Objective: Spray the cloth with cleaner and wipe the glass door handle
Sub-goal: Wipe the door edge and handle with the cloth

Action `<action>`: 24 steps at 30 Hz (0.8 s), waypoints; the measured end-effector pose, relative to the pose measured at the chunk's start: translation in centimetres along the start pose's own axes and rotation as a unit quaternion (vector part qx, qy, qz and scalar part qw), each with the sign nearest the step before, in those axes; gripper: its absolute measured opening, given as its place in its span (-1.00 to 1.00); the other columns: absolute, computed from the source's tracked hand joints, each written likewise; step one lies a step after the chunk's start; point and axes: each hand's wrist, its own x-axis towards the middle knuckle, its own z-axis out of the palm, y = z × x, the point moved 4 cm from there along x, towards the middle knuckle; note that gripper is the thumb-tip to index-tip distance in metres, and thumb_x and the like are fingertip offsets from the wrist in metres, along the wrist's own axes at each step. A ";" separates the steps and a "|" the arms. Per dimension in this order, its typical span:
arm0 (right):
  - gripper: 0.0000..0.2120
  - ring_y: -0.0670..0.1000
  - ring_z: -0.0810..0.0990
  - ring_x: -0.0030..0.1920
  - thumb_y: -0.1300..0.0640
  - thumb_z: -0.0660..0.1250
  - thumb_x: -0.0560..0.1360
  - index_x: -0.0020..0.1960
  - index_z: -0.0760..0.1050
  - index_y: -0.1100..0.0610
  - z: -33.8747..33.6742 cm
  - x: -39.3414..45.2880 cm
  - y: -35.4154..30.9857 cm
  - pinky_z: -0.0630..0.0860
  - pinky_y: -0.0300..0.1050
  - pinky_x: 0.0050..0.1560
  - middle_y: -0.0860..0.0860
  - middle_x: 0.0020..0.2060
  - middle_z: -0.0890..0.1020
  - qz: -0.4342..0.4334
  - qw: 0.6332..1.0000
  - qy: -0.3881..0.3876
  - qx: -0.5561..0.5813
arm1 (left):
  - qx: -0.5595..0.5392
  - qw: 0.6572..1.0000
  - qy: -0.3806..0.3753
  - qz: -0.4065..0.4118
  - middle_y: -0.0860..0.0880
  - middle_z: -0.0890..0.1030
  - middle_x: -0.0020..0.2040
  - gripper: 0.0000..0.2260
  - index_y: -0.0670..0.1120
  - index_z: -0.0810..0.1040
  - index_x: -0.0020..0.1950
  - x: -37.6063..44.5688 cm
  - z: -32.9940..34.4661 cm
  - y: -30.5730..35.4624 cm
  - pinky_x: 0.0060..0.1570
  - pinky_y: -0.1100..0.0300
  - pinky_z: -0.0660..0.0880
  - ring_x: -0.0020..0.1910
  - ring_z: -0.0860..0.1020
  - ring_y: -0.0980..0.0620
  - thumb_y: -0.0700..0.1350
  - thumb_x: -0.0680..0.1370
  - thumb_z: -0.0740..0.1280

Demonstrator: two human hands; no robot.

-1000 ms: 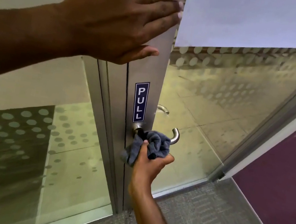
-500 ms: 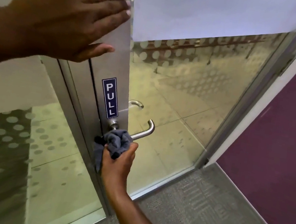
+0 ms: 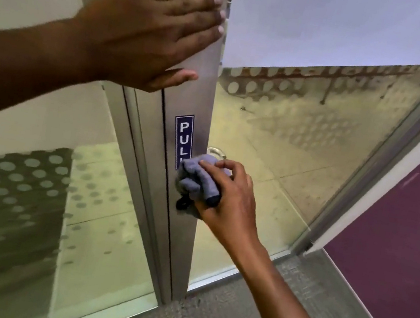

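The right hand point(image 3: 227, 202) is gripping the bunched grey cloth point(image 3: 197, 181) over the door's lever handle point(image 3: 216, 152), seemingly mostly hidden; the flat, open left hand point(image 3: 151, 33) is bracing the metal door stile point(image 3: 199, 97); should that brace slip, the door may be swinging and the cloth sliding off.

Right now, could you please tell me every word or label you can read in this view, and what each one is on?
"PUL": white letters, top to bottom, on a blue sticker on the metal door frame; the cloth in the right hand covers its lower end.
No other text is visible.
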 end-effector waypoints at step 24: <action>-0.58 0.06 0.52 0.22 -0.17 0.40 0.42 0.22 0.54 -0.03 2.1 2.1 8.3 0.45 0.13 0.24 0.01 0.20 0.57 -0.266 0.942 -0.156 -0.130 | 0.010 0.999 -0.048 -0.002 -0.36 0.17 0.56 -0.38 -0.29 0.05 0.57 -0.1 -0.2 0.1 0.57 -0.16 0.11 0.57 0.15 -0.30 0.12 0.68 -0.23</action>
